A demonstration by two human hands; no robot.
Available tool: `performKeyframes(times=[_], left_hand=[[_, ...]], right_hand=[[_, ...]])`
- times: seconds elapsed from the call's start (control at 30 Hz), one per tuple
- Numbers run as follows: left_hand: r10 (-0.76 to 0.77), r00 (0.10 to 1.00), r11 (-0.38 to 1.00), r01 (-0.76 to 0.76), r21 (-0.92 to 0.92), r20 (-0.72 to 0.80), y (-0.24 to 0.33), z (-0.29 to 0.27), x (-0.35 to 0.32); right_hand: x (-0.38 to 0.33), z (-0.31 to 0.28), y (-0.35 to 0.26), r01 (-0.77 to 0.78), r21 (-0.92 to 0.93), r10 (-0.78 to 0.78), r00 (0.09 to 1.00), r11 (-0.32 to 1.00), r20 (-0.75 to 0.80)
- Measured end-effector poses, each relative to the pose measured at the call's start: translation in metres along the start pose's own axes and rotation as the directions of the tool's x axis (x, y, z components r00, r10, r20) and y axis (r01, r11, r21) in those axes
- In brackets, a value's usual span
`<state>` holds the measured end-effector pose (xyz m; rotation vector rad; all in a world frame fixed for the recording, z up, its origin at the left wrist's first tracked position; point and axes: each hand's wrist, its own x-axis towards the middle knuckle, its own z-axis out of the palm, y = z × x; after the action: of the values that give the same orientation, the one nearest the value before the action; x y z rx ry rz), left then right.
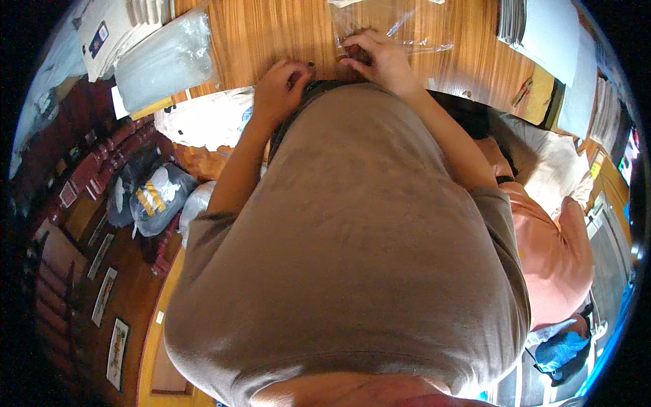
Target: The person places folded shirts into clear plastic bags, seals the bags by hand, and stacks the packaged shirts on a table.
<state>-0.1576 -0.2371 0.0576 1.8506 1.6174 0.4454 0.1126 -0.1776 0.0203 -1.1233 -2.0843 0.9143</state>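
At the near edge of the wooden table, my left hand (279,87) is curled, with thumb and fingertips close together. Whatever may be between them is too small to make out. A small dark speck (311,64) lies on the wood beside those fingertips. My right hand (384,61) rests over the tabletop with bent fingers and the thumb apart from them, and nothing shows in the gap. Just beyond it a clear plastic bag (424,39) lies flat and wrinkled on the table (264,30).
At the table's left lie a stack of clear plastic bags (166,64) and pale folded items (115,34). Stacked white sheets (549,34) and red-handled pliers (522,91) are on the right. A person in an orange shirt (553,254) is close on my right. Filled bags (159,200) stand at lower left.
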Motion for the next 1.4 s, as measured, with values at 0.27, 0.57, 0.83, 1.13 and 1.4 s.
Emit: performKeyframes(times=[0.27,0.57,0.83,1.13,1.4], left_hand=[[-0.379,0.72,0.821,-0.029,0.57,0.582,-0.002,-0.058,-0.066],[-0.085,0.987,0.948,0.122,-0.295,0.135,0.029,0.018,0.041],[-0.085,0.98,0.926,0.144,-0.349,0.179,0.013,0.032,0.052],[-0.06,0.996,0.956,0.074,-0.283,0.061,0.02,0.029,0.049],[-0.2,0.937,0.961,0.13,0.244,0.287,0.007,-0.025,0.0]], right_hand=[[0.0,-0.006,-0.004,-0.053,0.053,0.05,0.997,0.997,0.052],[0.001,-0.013,-0.007,-0.039,0.076,0.033,0.997,0.996,0.074],[0.003,-0.013,-0.009,0.0,0.067,-0.001,1.0,0.998,0.013],[0.002,-0.011,-0.008,-0.045,0.071,0.043,0.999,0.996,0.031],[0.004,-0.013,-0.012,0.039,0.03,-0.041,0.998,0.999,0.045]])
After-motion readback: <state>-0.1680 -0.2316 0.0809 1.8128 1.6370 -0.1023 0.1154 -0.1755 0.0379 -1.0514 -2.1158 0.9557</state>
